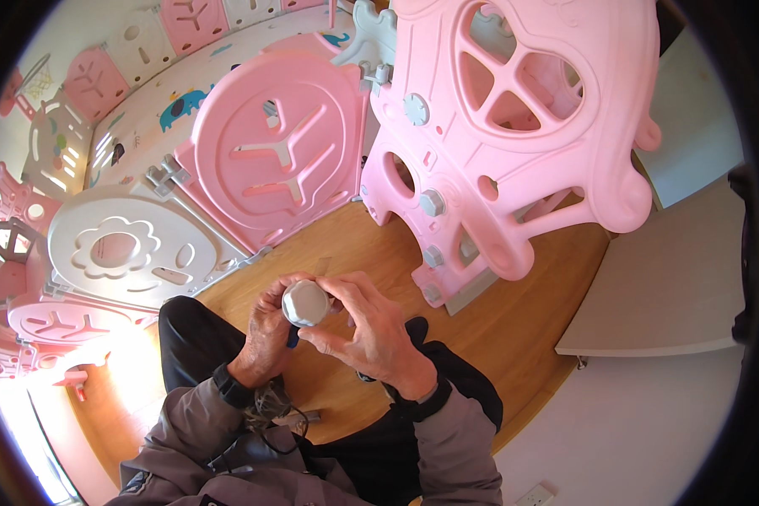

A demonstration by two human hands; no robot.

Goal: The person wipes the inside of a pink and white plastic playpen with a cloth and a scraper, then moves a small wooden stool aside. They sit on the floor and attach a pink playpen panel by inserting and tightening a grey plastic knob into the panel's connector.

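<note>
A light grey faceted plastic knob [305,304] is held up in front of me, between my hands. My left hand [266,333] has its fingers closed around the knob's left and far side. Curved in from the other side, my right hand [375,333] has forefinger and thumb at the knob's right edge. A small dark blue part shows just below the knob; its shape is mostly hidden by my hands. Similar grey knobs [432,202] are set in the pink play-structure panel [514,126] ahead on the right.
A round pink fence panel [278,143] and a grey flower-cutout panel [118,244] stand ahead and left, bordering a patterned play mat [228,63]. Wooden flooring [320,240] lies before me. A pale board [666,278] juts out at right. A metal piece [299,417] lies near my lap.
</note>
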